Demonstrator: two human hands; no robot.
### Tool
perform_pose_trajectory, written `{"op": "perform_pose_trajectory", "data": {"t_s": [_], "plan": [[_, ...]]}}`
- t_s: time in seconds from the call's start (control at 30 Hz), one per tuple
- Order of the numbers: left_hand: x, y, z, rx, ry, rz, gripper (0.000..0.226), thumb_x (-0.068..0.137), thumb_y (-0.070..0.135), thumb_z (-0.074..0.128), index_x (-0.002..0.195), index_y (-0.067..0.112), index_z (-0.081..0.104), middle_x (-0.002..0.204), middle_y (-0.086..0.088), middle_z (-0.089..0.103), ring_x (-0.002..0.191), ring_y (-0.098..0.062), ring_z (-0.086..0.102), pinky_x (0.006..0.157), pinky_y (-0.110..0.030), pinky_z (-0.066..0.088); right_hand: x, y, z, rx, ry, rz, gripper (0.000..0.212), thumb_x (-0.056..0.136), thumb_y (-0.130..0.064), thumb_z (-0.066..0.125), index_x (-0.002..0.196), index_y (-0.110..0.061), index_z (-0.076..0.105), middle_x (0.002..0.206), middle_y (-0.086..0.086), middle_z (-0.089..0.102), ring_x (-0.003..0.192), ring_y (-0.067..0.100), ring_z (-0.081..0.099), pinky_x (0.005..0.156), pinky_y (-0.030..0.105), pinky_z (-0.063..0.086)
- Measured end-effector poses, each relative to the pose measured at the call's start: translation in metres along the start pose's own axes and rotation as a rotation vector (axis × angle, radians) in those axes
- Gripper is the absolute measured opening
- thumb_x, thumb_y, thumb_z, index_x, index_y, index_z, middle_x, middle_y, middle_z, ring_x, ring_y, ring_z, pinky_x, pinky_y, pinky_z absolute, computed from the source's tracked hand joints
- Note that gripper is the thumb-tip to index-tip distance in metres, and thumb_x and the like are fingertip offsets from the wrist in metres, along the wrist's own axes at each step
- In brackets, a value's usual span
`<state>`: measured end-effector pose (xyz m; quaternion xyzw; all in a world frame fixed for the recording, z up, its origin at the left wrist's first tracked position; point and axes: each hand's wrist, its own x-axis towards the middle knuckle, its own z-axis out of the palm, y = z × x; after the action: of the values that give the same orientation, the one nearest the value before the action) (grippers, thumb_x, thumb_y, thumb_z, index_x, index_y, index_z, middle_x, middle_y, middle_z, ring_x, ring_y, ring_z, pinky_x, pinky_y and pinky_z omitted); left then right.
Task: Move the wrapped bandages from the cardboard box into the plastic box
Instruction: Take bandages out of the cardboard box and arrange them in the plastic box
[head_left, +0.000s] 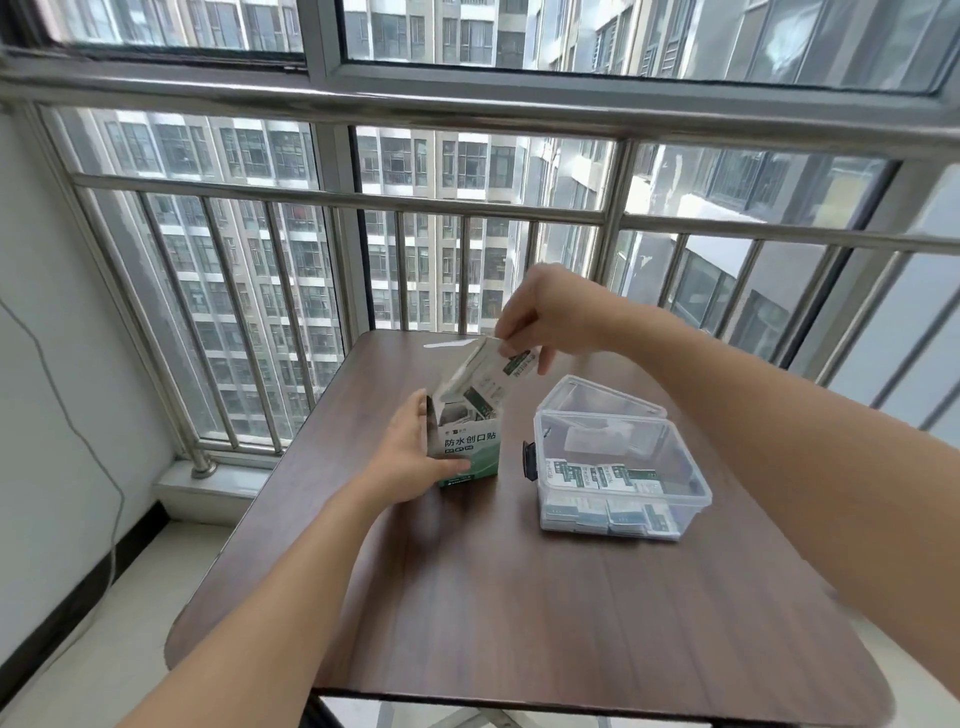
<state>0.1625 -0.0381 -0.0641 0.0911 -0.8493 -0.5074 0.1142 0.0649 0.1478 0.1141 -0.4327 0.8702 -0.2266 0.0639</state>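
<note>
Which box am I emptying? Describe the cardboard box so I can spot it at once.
On the brown table by the barred window stand two containers. The cardboard box is the left one, upright with its top flap open, steadied by the left hand. Unlike the clear plastic box to its right, it is opaque white and green with printed characters.

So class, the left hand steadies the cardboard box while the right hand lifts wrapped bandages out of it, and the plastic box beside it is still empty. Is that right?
One thing is wrong: the plastic box is not empty. The head view shows wrapped bandages already lying in it. The rest stands: left hand on the cardboard box, right hand lifting bandages.
</note>
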Motion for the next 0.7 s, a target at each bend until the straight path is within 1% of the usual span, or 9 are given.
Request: {"op": "perform_pose_trajectory", "data": {"t_s": [0.07, 0.17, 0.23, 0.3, 0.37, 0.47, 0.57, 0.63, 0.7], "plan": [[-0.01, 0.013, -0.006, 0.038, 0.085, -0.01, 0.114, 0.063, 0.028, 0.093, 0.153, 0.023, 0.024, 0.151, -0.001, 0.037, 0.139, -0.018, 0.037, 0.115, -0.046, 0.037, -0.009, 0.004, -0.011, 0.059, 0.019, 0.005, 0.009, 0.085, -0.003, 0.077, 0.093, 0.002, 0.078, 0.082, 0.004, 0.076, 0.057, 0.013, 0.073, 0.053, 0.025, 0.059], [-0.031, 0.06, -0.016, -0.155, 0.292, 0.172, 0.094, 0.069, 0.048, 0.077, 0.149, 0.029, 0.033, 0.147, 0.007, 0.041, 0.133, -0.008, 0.041, 0.107, -0.038, 0.042, -0.022, 0.012, -0.017, 0.096, -0.017, 0.023, 0.011, 0.086, -0.005, 0.077, 0.095, 0.001, 0.078, 0.084, 0.007, 0.077, 0.057, 0.015, 0.073, 0.055, 0.025, 0.06], [-0.042, 0.097, -0.02, -0.071, 0.225, 0.306, 0.086, 0.072, 0.056, 0.072, 0.147, 0.03, 0.037, 0.139, 0.012, 0.046, 0.127, -0.003, 0.046, 0.099, -0.028, 0.044, -0.029, 0.016, -0.015, 0.14, -0.051, 0.04, 0.01, 0.086, -0.007, 0.077, 0.095, -0.003, 0.079, 0.082, 0.007, 0.077, 0.055, 0.012, 0.07, 0.055, 0.022, 0.058], [-0.046, 0.123, -0.014, 0.236, 0.041, 0.341, 0.091, 0.072, 0.06, 0.078, 0.146, 0.031, 0.035, 0.13, 0.016, 0.05, 0.118, -0.002, 0.05, 0.09, -0.022, 0.044, -0.034, 0.019, -0.012, 0.231, -0.065, 0.032, 0.011, 0.085, -0.007, 0.078, 0.095, -0.005, 0.08, 0.08, 0.007, 0.077, 0.057, 0.011, 0.067, 0.056, 0.023, 0.057], [-0.04, 0.133, 0.001, 0.419, -0.054, 0.315, 0.078, 0.071, 0.052, 0.081, 0.136, 0.032, 0.041, 0.118, 0.014, 0.058, 0.105, -0.008, 0.057, 0.083, -0.027, 0.051, -0.04, 0.025, -0.009, 0.333, -0.052, 0.052, 0.007, 0.084, -0.006, 0.079, 0.091, -0.005, 0.08, 0.075, 0.007, 0.075, 0.059, 0.012, 0.063, 0.055, 0.023, 0.054], [-0.034, 0.133, 0.019, 0.483, -0.061, 0.296, 0.048, 0.073, 0.039, 0.071, 0.115, 0.03, 0.05, 0.101, 0.005, 0.064, 0.089, -0.019, 0.061, 0.077, -0.04, 0.056, -0.051, 0.036, -0.003, 0.45, -0.022, 0.172, 0.01, 0.083, -0.006, 0.079, 0.092, -0.002, 0.079, 0.074, 0.006, 0.074, 0.061, 0.013, 0.06, 0.054, 0.022, 0.053], [-0.036, 0.131, 0.034, 0.432, -0.107, 0.27, 0.028, 0.084, 0.032, 0.06, 0.109, 0.023, 0.053, 0.092, -0.001, 0.064, 0.077, -0.022, 0.062, 0.067, -0.041, 0.055, -0.065, 0.048, 0.004, 0.652, -0.016, 0.34, 0.015, 0.088, -0.001, 0.073, 0.103, -0.001, 0.075, 0.086, 0.01, 0.075, 0.064, 0.012, 0.064, 0.056, 0.021, 0.052], [-0.041, 0.131, 0.048, 0.369, -0.155, 0.262, 0.011, 0.091, 0.026, 0.051, 0.098, 0.017, 0.05, 0.088, -0.006, 0.063, 0.075, -0.028, 0.064, 0.06, -0.047, 0.056, -0.076, 0.053, 0.009, 0.796, 0.004, 0.415, 0.016, 0.093, 0.001, 0.066, 0.108, 0.0, 0.072, 0.091, 0.014, 0.073, 0.067, 0.013, 0.068, 0.058, 0.02, 0.054], [-0.046, 0.133, 0.058, 0.175, -0.225, 0.189, 0.009, 0.097, 0.018, 0.044, 0.097, 0.015, 0.052, 0.09, -0.008, 0.065, 0.073, -0.026, 0.068, 0.049, -0.043, 0.055, -0.084, 0.053, 0.011, 0.907, 0.013, 0.419, 0.019, 0.099, -0.009, 0.06, 0.112, 0.001, 0.07, 0.096, 0.016, 0.071, 0.071, 0.016, 0.069, 0.061, 0.02, 0.056]]}}
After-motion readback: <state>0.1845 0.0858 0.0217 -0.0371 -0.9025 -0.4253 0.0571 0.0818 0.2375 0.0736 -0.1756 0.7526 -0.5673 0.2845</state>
